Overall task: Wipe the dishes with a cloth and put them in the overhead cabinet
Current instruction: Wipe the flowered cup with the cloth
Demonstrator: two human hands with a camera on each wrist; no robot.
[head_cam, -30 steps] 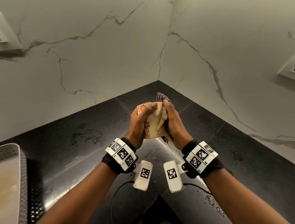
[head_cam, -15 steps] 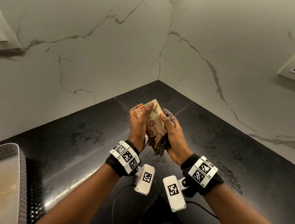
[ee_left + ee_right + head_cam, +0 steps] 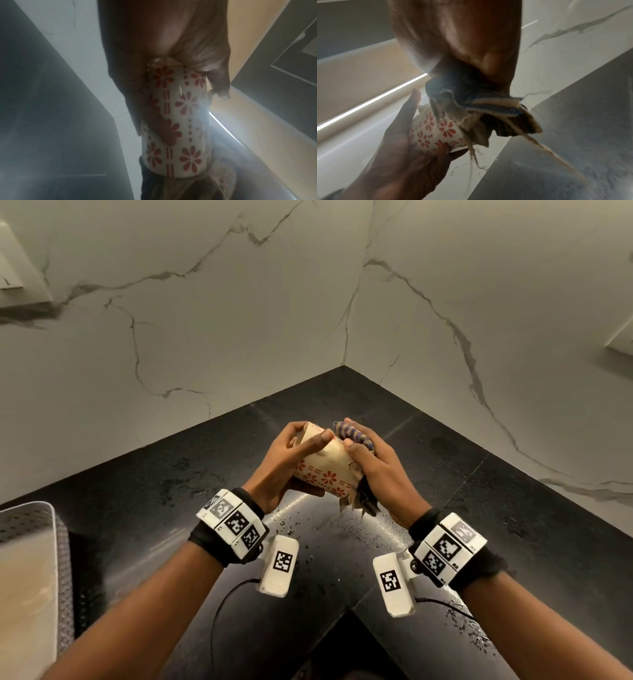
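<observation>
Plainly, the left hand (image 3: 291,460) has its fingers (image 3: 317,440) curled round the floral mug (image 3: 322,474), held tilted above the black bench (image 3: 144,508); the right hand (image 3: 373,470) grips the striped cloth (image 3: 352,434), pressed against the mug beside those fingers. Hard rubbing could twist the mug loose, likely dropping it onto the bench.

I see a black stone countertop (image 3: 513,508) running into a corner, its surface speckled with water drops near the front. White marble wall panels (image 3: 205,320) with grey veins rise behind it on both sides. At my far left sits a perforated grey metal tray (image 3: 30,522) (only its corner shows). A thin black cable (image 3: 222,604) curves across the counter.
</observation>
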